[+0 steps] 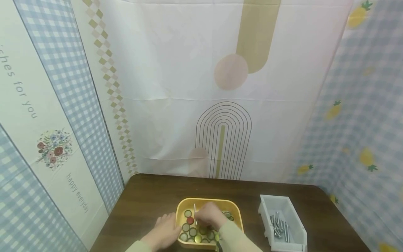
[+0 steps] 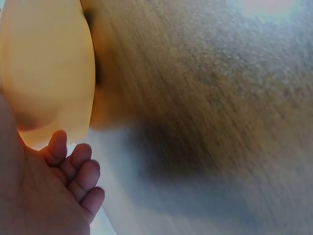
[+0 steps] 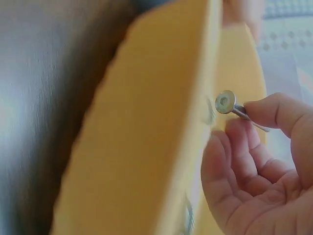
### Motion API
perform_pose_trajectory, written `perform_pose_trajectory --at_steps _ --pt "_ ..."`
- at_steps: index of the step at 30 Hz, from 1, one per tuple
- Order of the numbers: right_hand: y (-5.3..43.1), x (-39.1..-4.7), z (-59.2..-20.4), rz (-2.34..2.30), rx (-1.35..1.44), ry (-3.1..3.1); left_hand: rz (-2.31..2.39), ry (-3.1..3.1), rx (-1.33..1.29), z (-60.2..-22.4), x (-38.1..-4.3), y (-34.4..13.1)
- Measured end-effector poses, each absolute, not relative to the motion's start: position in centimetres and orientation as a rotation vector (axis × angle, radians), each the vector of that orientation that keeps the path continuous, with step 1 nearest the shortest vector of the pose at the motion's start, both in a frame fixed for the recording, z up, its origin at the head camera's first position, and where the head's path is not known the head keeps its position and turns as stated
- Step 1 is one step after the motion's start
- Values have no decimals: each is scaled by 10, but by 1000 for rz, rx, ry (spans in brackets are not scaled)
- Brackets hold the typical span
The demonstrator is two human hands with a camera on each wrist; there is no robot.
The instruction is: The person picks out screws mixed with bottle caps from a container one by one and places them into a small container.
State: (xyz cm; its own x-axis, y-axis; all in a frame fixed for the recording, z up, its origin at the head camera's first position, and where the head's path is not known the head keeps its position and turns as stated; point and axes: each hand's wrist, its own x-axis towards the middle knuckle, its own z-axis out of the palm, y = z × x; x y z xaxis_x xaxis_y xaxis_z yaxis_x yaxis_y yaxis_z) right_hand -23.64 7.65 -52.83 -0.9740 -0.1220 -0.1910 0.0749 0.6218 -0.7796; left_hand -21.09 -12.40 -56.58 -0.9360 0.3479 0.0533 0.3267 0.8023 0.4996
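A yellow tray [image 1: 207, 200] stands at the table's front. In it lie small round discs [image 1: 193, 231] with dark green rims, one red disc [image 1: 190, 220] and a shiny yellow disc [image 1: 197, 238]. Over the tray my right hand [image 1: 210, 215] pinches a silver bolt [image 3: 226, 102] between thumb and fingers; its flat head has a hex socket. My left hand [image 1: 163, 231] rests against the tray's left side, its fingers [image 2: 85, 174] loosely bent in the left wrist view. The left thumb is hidden there. My right forearm covers the tray's front right corner.
Right of the tray, a light grey bin [image 1: 274, 198] contains several long silver bolts [image 1: 278, 225]. Both stand on a dark brown wooden table [image 1: 151, 196]. Patterned cloth [image 1: 163, 133] hangs behind the table and on both sides.
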Motion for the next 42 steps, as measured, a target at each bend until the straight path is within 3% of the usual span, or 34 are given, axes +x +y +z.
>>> perform_pose_trajectory --at_steps 9,25,34,42 --pt "139 -234 -502 -1497 -42 2497 718 2992 559 -561 -212 -122" --pt "269 -225 -500 -1460 232 2636 724 3030 595 -574 -213 -123" --pt "305 -218 -489 -1282 312 2754 717 3022 591 -570 -212 -126" --pt "329 -211 -502 -1076 346 2817 727 3014 598 -569 -212 -124"
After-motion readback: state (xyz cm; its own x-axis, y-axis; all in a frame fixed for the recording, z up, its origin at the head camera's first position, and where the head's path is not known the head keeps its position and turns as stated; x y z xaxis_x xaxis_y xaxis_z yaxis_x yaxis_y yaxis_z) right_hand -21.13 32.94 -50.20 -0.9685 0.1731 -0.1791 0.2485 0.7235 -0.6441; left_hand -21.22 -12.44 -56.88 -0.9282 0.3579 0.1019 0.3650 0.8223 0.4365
